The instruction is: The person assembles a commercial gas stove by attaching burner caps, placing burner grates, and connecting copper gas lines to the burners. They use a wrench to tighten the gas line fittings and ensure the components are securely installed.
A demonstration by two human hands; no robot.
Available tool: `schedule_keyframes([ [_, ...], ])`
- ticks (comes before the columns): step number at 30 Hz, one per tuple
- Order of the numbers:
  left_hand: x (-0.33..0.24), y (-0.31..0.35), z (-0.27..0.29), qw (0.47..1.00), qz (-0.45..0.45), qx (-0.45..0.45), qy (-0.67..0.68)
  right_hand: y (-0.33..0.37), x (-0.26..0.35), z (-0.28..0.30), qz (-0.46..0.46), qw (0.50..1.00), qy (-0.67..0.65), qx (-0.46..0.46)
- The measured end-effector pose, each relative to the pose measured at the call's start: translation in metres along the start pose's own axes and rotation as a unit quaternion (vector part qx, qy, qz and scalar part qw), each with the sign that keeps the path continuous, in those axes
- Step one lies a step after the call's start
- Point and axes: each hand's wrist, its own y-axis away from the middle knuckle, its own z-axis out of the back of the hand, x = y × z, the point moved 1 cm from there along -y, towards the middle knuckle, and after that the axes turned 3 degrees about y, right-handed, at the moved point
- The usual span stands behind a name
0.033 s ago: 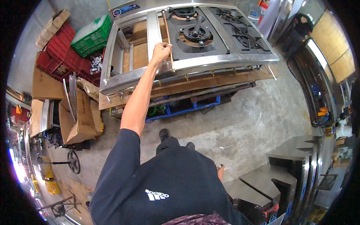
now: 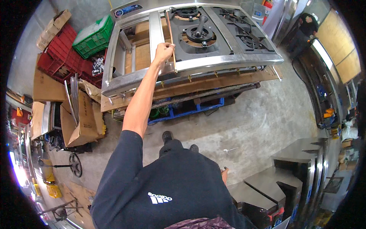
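Observation:
My left hand (image 2: 164, 52) is closed, with thumb and fingers pinching a thin copper-coloured rod (image 2: 170, 30). The rod lies front to back along a bare steel strip (image 2: 156, 28) on a large stainless-steel gas stove (image 2: 213, 62). To the right of that hand sits a black burner (image 2: 199, 35) in a dark tray, with an upright part on it. Left of the strip, the stove frame is uncovered and shows wood underneath. My right hand (image 2: 225, 174) hangs low by my side, mostly hidden behind my shirt, so its fingers cannot be made out well.
Left of the stove stand a green crate (image 2: 93, 40), red crates (image 2: 63, 47) and a cardboard box (image 2: 82, 129) holding metal strips. Folded steel panels (image 2: 267, 187) stand at lower right. Another person (image 2: 306, 28) is at the far right by a long bench. A white tie (image 2: 230, 149) lies on the floor.

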Motion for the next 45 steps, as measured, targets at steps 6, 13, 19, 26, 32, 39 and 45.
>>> schedule_keyframes([
  [6, -0.016, -0.015, 0.002, 0.999, 0.036, 0.036, -0.018, -0.017, 0.0, -0.005, 0.061, 0.995, -0.038, -0.063],
  [13, -0.023, -0.021, 0.0, 0.998, -0.007, 0.028, 0.054, -0.035, 0.011, 0.0, 0.003, 0.99, -0.14, -0.035],
  [19, -0.025, -0.037, 0.002, 0.998, -0.017, 0.049, -0.041, -0.017, -0.001, -0.008, -0.001, 0.991, -0.109, -0.082],
  [26, -0.034, -0.031, -0.001, 0.998, -0.004, 0.038, 0.054, 0.001, -0.017, -0.02, -0.059, 0.99, -0.109, -0.065],
  [32, -0.012, -0.034, 0.006, 0.998, 0.03, -0.024, 0.055, -0.004, -0.048, -0.048, -0.079, 0.985, -0.129, -0.081],
  [39, 0.007, -0.018, -0.004, 0.994, 0.005, 0.012, 0.105, 0.007, -0.023, -0.017, -0.094, 0.974, -0.204, -0.032],
  [45, 0.002, -0.005, -0.01, 0.985, 0.001, -0.006, 0.17, 0.017, -0.01, -0.003, -0.104, 0.965, -0.236, -0.04],
])
